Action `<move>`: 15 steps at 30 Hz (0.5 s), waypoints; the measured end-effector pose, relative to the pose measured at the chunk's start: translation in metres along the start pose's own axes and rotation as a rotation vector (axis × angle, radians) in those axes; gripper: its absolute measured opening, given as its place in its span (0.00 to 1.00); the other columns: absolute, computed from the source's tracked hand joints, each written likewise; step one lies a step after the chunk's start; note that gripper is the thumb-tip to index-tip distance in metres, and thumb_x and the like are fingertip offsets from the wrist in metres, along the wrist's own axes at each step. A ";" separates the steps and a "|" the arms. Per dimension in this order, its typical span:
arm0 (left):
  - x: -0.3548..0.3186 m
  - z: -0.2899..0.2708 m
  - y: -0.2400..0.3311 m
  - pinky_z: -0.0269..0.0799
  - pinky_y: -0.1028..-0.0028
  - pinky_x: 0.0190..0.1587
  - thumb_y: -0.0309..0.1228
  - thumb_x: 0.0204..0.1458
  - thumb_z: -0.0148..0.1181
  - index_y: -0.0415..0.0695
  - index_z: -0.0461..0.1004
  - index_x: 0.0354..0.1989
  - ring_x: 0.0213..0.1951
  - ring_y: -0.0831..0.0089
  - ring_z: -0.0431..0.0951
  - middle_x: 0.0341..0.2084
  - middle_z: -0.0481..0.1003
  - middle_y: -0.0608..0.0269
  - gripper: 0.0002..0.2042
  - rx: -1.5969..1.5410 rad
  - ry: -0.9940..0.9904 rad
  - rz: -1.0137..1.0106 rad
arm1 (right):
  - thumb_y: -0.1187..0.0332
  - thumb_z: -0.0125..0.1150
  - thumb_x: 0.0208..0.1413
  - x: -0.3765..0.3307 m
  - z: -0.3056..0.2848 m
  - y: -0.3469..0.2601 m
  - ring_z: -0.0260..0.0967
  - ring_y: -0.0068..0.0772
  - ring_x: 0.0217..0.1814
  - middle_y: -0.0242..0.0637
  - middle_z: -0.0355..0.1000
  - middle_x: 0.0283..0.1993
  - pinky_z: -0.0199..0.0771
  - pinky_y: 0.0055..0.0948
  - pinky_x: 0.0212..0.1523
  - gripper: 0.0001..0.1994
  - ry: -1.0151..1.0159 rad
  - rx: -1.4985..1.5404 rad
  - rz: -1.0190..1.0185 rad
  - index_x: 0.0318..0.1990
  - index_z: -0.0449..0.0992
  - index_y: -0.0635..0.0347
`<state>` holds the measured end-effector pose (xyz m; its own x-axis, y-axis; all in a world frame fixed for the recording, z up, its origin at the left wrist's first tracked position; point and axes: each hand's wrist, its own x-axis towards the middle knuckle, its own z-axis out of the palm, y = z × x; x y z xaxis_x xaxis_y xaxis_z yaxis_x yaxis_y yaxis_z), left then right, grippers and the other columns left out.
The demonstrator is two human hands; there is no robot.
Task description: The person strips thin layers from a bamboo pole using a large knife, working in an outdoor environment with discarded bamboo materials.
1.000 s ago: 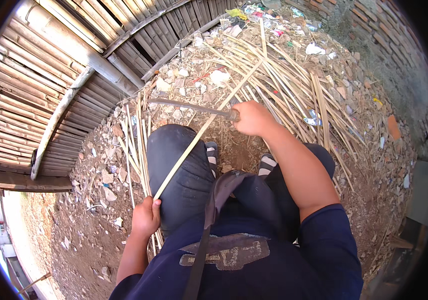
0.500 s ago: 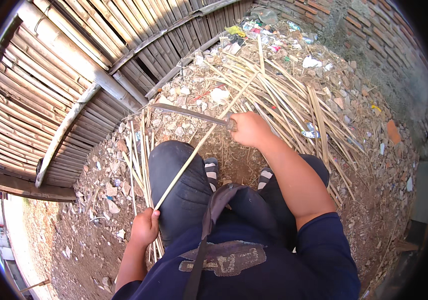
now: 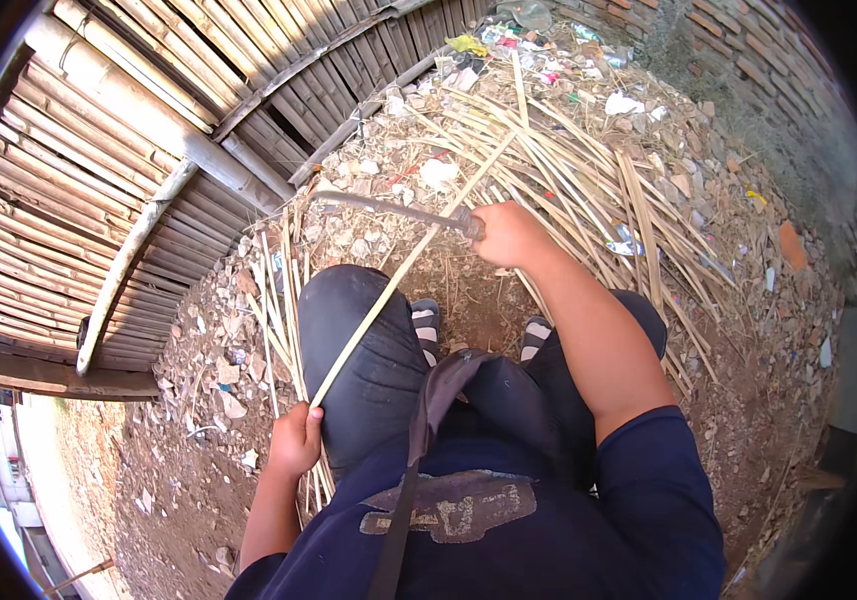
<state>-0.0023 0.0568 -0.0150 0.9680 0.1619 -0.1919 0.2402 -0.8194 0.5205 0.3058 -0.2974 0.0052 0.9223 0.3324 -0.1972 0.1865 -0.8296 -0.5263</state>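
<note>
1. The left hand (image 3: 295,440) gripped the near end of a long bamboo strip (image 3: 388,285), which ran across the left knee toward 1 o'clock.
2. The right hand (image 3: 508,235) was closed around the handle of a machete (image 3: 388,208), its blade pointing toward 9 o'clock and crossing the strip.
3. A heap of split bamboo (image 3: 588,170) lay on the ground at 12 o'clock, a bamboo fence (image 3: 128,150) at 10 o'clock.

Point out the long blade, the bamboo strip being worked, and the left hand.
long blade (image 3: 388,208), head view, middle of the dark blade.
bamboo strip (image 3: 388,285), head view, mid-length of the strip over the knee.
left hand (image 3: 296,440), head view, back of the hand gripping the strip's near end.
</note>
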 end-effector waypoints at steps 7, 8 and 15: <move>-0.003 -0.017 0.008 0.66 0.48 0.28 0.40 0.68 0.52 0.38 0.67 0.28 0.26 0.35 0.74 0.19 0.72 0.38 0.19 0.079 0.037 0.049 | 0.65 0.66 0.47 -0.004 -0.013 -0.003 0.79 0.54 0.47 0.51 0.80 0.43 0.79 0.47 0.50 0.18 0.113 -0.049 -0.061 0.48 0.82 0.55; -0.007 -0.016 0.002 0.67 0.48 0.28 0.40 0.68 0.52 0.38 0.67 0.28 0.26 0.34 0.74 0.19 0.72 0.38 0.19 0.082 0.045 0.048 | 0.66 0.65 0.47 -0.015 -0.017 -0.022 0.79 0.53 0.48 0.51 0.80 0.43 0.79 0.47 0.50 0.18 0.062 -0.097 -0.093 0.48 0.82 0.55; -0.008 -0.025 0.004 0.67 0.49 0.28 0.40 0.68 0.51 0.38 0.68 0.28 0.25 0.36 0.74 0.19 0.71 0.39 0.19 0.066 -0.011 0.024 | 0.61 0.67 0.50 0.013 -0.019 0.039 0.78 0.52 0.52 0.53 0.80 0.49 0.78 0.45 0.53 0.24 0.215 0.042 0.087 0.56 0.80 0.55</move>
<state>-0.0074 0.0658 0.0101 0.9724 0.1359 -0.1896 0.2114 -0.8573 0.4695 0.3317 -0.3337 -0.0025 0.9859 0.1539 -0.0650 0.0933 -0.8301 -0.5497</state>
